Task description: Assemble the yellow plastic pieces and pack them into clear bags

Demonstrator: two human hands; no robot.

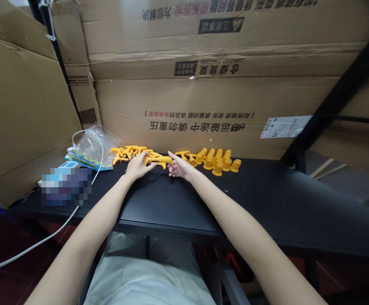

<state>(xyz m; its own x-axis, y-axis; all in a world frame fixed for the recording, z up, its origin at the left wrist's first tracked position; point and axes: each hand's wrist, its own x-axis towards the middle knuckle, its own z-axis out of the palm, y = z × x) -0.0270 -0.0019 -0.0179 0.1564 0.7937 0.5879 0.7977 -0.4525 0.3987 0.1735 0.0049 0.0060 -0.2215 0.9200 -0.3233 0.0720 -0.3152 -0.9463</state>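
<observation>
A yellow plastic piece with a straight, rod-like part lies level between my two hands, above the shelf's far half. My left hand is closed around its left end, thumb along the near side. At its right end, my right hand has its fingers closed about the tip, some curled underneath; the exact contact is partly hidden. Behind my left hand lies a heap of yellow handle-like pieces with small bead chains among them. More yellow branched pieces lie just behind my right hand. Several yellow flanged caps stand grouped to the right.
The black shelf top carries everything. A large cardboard sheet rises behind it, and a cardboard box stands at left. Clear plastic bags, a blurred dark item and a white cable occupy the left side.
</observation>
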